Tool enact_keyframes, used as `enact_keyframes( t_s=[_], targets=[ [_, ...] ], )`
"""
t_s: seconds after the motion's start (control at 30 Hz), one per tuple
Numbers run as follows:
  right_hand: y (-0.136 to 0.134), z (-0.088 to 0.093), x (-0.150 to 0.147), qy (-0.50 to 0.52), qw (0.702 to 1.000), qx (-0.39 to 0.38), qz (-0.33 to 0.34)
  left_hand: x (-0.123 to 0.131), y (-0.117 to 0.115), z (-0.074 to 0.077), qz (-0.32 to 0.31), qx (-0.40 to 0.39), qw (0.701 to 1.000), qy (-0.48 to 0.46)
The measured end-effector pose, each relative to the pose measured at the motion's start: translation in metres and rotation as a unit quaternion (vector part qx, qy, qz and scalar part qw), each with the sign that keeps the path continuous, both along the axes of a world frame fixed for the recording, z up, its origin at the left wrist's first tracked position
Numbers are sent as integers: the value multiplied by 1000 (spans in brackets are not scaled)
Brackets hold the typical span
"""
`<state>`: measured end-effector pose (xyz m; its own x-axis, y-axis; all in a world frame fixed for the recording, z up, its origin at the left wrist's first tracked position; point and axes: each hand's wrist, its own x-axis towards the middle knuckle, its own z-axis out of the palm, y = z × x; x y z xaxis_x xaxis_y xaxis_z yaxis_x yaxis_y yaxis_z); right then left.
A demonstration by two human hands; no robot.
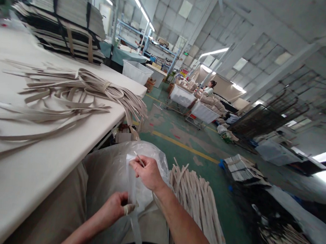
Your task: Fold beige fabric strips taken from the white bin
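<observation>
A pale, whitish strip (132, 184) runs down in front of me, over a large clear plastic bag (108, 163). My right hand (149, 172) pinches the strip near its top end. From those fingers pokes a thin, narrow piece (140, 160) whose kind I cannot make out. Lower down, my left hand (115, 209) closes on the same strip between thumb and fingers. Its thumb wears a beige wrap (129, 209). Beige fabric straps (196, 201) hang in a thick bunch to the right of my right forearm.
On the white table (75, 146) at left lie a tied bundle of beige straps (107, 87) and loose straps (35, 125). Strapped stacks of flat material (66, 31) stand behind. White bins (181, 95) and a person (209, 88) are across the green floor (167, 137).
</observation>
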<state>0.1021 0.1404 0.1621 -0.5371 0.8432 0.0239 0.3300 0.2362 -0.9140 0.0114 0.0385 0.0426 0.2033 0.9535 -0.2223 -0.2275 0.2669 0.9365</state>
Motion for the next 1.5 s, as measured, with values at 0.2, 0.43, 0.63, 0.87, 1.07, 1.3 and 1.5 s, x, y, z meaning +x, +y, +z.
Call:
enact_keyframes(
  t_s=[0.2, 0.43, 0.63, 0.87, 1.07, 1.3, 1.5],
  targets=[
    [29, 11, 4, 47, 996, -13, -68, 6, -10, -6, -89, 10, 996, 12],
    [56, -9, 0, 75, 987, -49, -135, 10, -16, -11, -115, 1, 992, 42],
    [69, -41, 3, 77, 979, -98, -161, 10, -18, 4, -126, -51, 991, -7],
    [52, -72, 40, 31, 970, -192, -148, -7, -1, 11, 112, -141, 971, -159],
    [-25, -82, 63, -35, 938, -344, 12, -21, 10, 15, 252, -152, 930, -221],
    [-76, -86, 44, -49, 896, -419, 141, -12, 6, 11, 265, -183, 910, -260],
    [-74, -85, 35, -45, 917, -386, 92, -14, 2, 2, 245, -162, 921, -258]
  ],
)
